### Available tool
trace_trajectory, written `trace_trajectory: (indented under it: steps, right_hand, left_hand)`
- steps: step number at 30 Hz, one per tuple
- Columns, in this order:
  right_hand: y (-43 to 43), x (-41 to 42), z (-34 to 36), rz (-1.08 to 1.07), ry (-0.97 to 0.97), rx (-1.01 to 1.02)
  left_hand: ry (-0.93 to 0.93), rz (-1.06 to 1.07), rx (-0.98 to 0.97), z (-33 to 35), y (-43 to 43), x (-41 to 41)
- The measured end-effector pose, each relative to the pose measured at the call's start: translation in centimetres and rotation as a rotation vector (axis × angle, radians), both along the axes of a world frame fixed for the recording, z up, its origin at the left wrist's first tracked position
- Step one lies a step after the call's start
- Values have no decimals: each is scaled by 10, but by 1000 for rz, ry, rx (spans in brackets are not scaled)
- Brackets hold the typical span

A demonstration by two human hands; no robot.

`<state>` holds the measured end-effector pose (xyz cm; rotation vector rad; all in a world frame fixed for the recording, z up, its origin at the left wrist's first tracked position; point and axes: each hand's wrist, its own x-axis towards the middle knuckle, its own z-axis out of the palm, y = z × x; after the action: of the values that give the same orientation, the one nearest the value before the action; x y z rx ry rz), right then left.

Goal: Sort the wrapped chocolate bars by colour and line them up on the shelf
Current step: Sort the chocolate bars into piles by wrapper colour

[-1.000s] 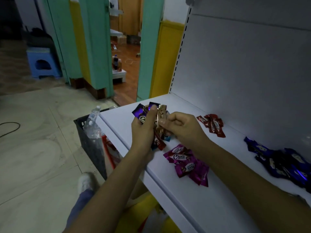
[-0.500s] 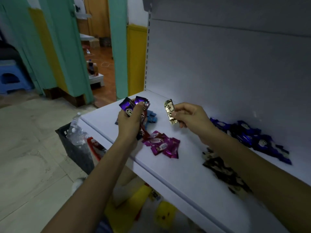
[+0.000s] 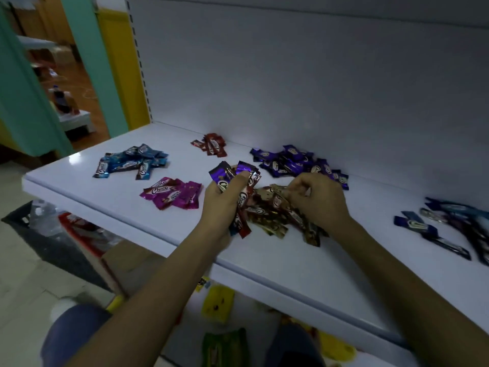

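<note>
a white metal shelf point(image 3: 127, 207) seen from above, with small foil-wrapped chocolate bars gathered in loose colour heaps rather than neat lines. far left lies a heap of light blue wrapped bars point(image 3: 132, 161), and just in front of it a heap of magenta wrapped bars point(image 3: 172, 193). further back, against the rear panel, sits a small cluster of red wrapped bars point(image 3: 211, 145). at the centre the left hand point(image 3: 222, 202) grips a fanned bundle of mixed purple and red bars point(image 3: 242, 181), fingers wrapped round the middle of the bundle, ends sticking out above and below. just right of it a heap of gold foil-wrapped bars point(image 3: 272, 215) lies on the shelf, and the right hand point(image 3: 320, 202) is curled down onto it, fingertips pinching one gold wrapper at the top. behind is a heap of purple wrapped bars point(image 3: 293, 161); far right, well apart, dark blue wrapped bars point(image 3: 449, 229). the bars look light, thin and fairly stiff, with slick crinkly foil that probably slides easily. pinching one across its flat middle should hold better than its crimped end.
</note>
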<state>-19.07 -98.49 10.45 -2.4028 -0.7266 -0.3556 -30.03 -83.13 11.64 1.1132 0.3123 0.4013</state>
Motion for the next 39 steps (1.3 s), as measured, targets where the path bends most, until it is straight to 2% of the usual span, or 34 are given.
trace_trajectory:
  steps: [2, 3, 6, 9, 12, 18, 23, 30, 34, 39]
  right_hand:
    - [2, -3, -2, -25, -92, 33]
    - [5, -8, 1, 6, -90, 112]
    - [22, -30, 15, 179, 120, 387]
    - [38, -40, 21, 271, 327, 462]
    - [43, -35, 25, 268, 435, 542]
    - [52, -28, 25, 247, 444, 528]
    - [53, -22, 42, 308, 469, 387]
    - [56, -21, 49, 228, 442, 508]
    - [56, -22, 52, 250, 501, 495]
    - [34, 17, 49, -86, 712, 922]
  left_hand:
    - [-5, -7, 20, -2, -2, 1]
    - [-8, -4, 30, -2, -2, 1]
    - [-34, -8, 77, -3, 0, 1]
    - [-82, -36, 171, -8, -1, 1]
    - [-105, -43, 189, -10, 0, 2]
    - [-92, -17, 161, -11, 1, 3]
    - [-67, 7, 206, -12, -2, 1]
    - [-15, 26, 172, -9, -3, -3]
    - [-12, 30, 203, -13, -2, -1]
    - [0, 24, 162, -13, 0, 0]
